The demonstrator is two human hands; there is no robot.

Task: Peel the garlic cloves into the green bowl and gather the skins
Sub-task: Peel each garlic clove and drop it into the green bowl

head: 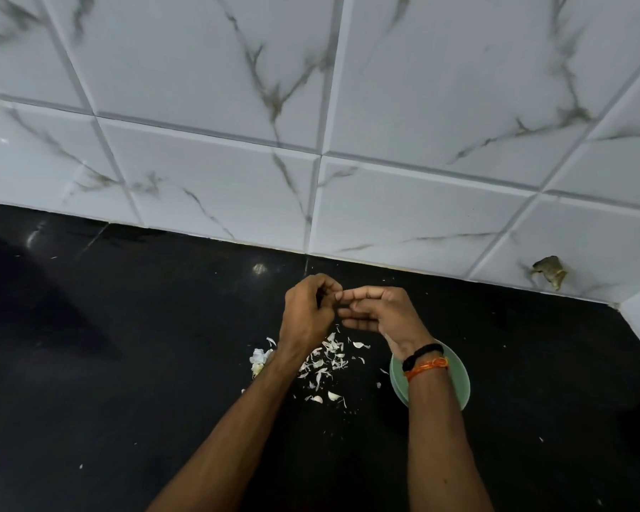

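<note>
The left hand (307,312) and the right hand (377,312) are meeting high over the black surface (126,364), fingertips touching. The left hand's fingers are curling in, as if pinching something small. The right hand's fingers are bending toward it. A garlic clove is probably sitting between them, but the fingers are hiding it, so I cannot tell for sure what each grip is holding.

What could go wrong? The hands are working over the bare surface, not over the green bowl (459,382). The bowl is sitting at about 5 o'clock from the hands, partly under the right wrist. If the clove is slipping out now, it is likely falling on the surface — not in the bowl. It could land in the skins and get lost among them.

The skins (326,360) are lying in a loose pile right below the hands, at about 6 o'clock. Small bits are spreading out toward the bowl and further down. The arms could be brushing them wider, and gathering would get harder.

A clump of garlic (258,358) is waiting at about 7 o'clock, just beside the left forearm — easy to bump.
</note>
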